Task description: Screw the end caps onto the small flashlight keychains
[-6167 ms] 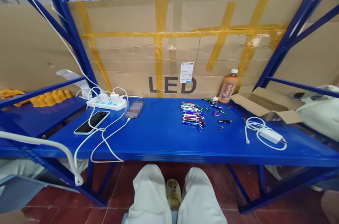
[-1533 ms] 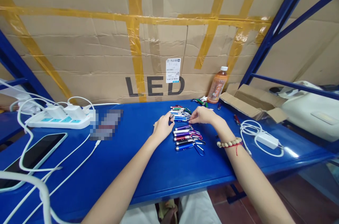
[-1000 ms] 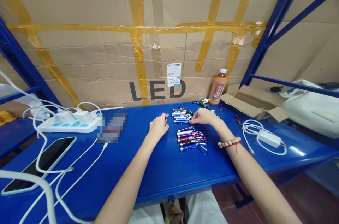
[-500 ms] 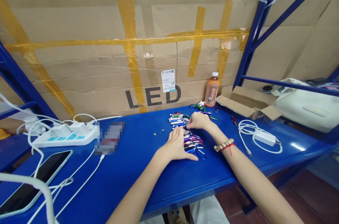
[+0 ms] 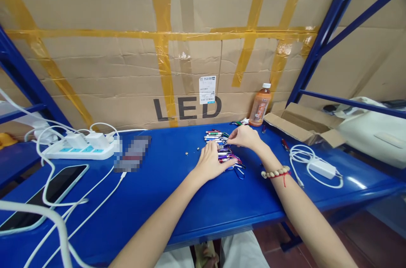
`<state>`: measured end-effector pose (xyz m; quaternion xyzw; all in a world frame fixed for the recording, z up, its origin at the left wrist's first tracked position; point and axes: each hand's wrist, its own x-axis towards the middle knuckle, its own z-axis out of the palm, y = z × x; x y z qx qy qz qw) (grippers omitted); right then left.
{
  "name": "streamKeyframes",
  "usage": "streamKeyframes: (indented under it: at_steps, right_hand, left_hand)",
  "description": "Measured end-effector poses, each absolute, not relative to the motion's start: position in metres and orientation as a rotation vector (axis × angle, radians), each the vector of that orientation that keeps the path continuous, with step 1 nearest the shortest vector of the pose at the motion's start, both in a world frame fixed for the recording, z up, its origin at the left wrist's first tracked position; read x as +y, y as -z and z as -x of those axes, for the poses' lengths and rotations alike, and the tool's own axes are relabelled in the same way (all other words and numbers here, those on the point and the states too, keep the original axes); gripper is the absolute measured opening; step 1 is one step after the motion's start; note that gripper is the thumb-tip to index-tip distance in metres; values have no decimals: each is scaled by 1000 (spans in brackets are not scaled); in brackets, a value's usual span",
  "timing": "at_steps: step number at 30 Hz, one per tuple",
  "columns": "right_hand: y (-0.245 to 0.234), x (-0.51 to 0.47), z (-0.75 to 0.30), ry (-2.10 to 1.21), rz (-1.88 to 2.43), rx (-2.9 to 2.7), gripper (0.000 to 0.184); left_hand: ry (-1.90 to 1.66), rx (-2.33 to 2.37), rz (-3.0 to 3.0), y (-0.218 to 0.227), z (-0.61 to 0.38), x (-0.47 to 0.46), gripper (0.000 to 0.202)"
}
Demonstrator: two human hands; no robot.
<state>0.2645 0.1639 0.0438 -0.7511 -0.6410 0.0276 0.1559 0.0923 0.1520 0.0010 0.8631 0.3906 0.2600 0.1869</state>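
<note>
Head view: two small discs (image 5: 187, 153) are now set down on the counter (image 5: 152, 183), seemingly freeing the left hand (image 5: 208, 162), spread wide over penlights (image 5: 212, 138); grip of the right hand (image 5: 245, 137) cannot be told

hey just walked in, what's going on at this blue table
A person has both bare hands over a row of small coloured tubes with clips on the blue table. The left hand is spread across the row; the right hand has its fingers pinched near the clip ends, though whether they hold one is unclear. Two tiny pieces lie loose left of the row.
</note>
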Motion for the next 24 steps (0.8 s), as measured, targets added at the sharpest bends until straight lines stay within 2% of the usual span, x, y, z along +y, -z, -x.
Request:
streamKeyframes:
  at_steps: [4,8,13,17,24]
  right_hand:
    - [-46,159,-249,-1,1942,-1835,13]
    - [-43,151,-216,-30,1749,-1941,11]
    - [-29,142,-181,-149,1544,-2173,9]
    - [-20,141,-171,-195,1472,-2320,11]
    - [-11,155,-185,-131,1406,-2211,19]
  left_hand:
    - [-706,1464,-2397,-30,-67,170,34]
    - [-555,1847,-2176,-39,-30,193,37]
    - [-383,1848,-2049,-25,-16,206,45]
    - [-339,1843,-2018,-20,-22,209,38]
    - [-399,1820,-2015,-14,-23,212,35]
